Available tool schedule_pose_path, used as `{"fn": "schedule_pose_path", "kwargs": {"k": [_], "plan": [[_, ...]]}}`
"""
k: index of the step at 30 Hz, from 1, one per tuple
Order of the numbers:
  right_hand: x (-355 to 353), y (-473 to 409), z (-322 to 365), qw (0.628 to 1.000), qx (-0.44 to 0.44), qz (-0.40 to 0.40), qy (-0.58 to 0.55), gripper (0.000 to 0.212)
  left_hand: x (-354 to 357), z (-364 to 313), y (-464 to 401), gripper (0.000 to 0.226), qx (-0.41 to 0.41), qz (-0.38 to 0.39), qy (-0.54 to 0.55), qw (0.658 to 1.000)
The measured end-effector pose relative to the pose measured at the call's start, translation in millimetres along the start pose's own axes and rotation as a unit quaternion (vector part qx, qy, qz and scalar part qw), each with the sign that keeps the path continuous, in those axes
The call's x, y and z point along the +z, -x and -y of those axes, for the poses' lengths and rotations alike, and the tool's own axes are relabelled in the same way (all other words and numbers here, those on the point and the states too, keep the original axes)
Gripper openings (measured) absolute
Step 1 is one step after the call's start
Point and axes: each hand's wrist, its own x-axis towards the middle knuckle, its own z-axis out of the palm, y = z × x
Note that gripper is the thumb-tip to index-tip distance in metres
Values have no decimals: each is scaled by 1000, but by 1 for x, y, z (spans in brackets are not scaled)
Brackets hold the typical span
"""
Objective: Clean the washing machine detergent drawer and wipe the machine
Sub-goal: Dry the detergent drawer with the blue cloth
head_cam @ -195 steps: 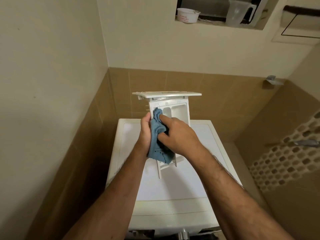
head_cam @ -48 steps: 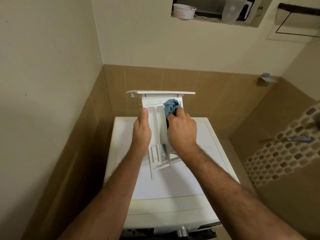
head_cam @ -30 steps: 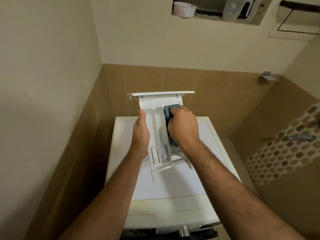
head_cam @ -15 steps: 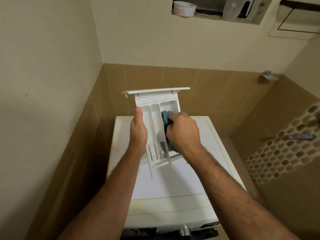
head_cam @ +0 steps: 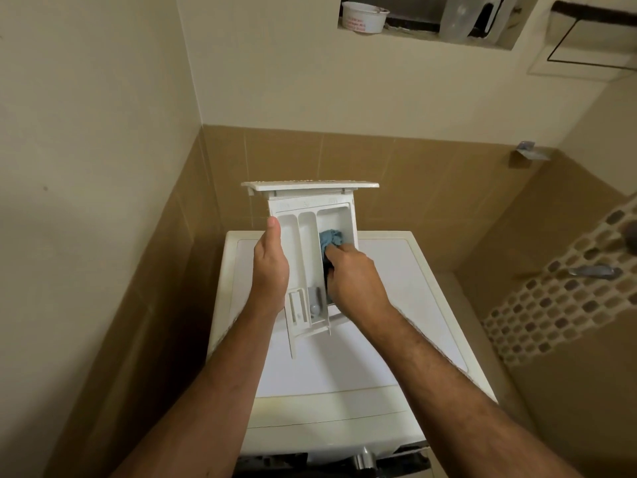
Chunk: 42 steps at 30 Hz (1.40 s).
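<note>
A white detergent drawer (head_cam: 306,236) is held above the white washing machine (head_cam: 344,367), its front panel pointing away from me. My left hand (head_cam: 270,267) grips the drawer's left side, thumb along the edge. My right hand (head_cam: 351,281) holds a blue cloth (head_cam: 331,240) and presses it into the drawer's right compartment. Most of the cloth is hidden under that hand. The left and middle compartments are uncovered.
Brown tiled walls close in on the left and behind the machine. A wall niche above holds a white tub (head_cam: 363,17) and a clear jug (head_cam: 460,19). A tap (head_cam: 591,270) sticks out of the mosaic wall at right.
The cloth went from the drawer's left part to the right compartment, where my right hand has slid it down and back. My left hand kept its hold on the drawer.
</note>
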Motion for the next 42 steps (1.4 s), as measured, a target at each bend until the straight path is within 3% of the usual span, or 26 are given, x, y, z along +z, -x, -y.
{"fn": "schedule_pose_path", "kwargs": {"k": [6,9,13,15,17,21,26,30,37,42], "plan": [[-13,12,-1,992,27,125,21,23,-1,1,-4,60,4,-6,2,1000],[-36,5,-2,988,81,132,-15,14,-3,1,-10,60,3,-5,13,1000],[-58,-7,-9,989,104,-59,-88,16,-2,0,-12,59,10,-4,23,1000],[-63,-17,-10,981,69,-160,-86,28,0,1,-9,59,12,-3,24,1000],[-60,-25,-10,979,8,-189,-74,21,3,1,-6,57,21,5,17,1000],[-28,-25,-15,989,-72,-128,35,12,4,0,-2,54,46,12,4,999],[-5,-13,-15,983,-51,-78,156,19,2,6,3,30,83,33,-62,994],[-2,-5,-12,977,-46,-33,207,24,5,7,7,26,85,19,-71,994],[20,17,-18,978,-30,64,194,25,9,0,5,47,69,-13,-8,997],[-13,14,-19,992,-1,68,105,4,2,4,-2,35,26,-20,12,999]]}}
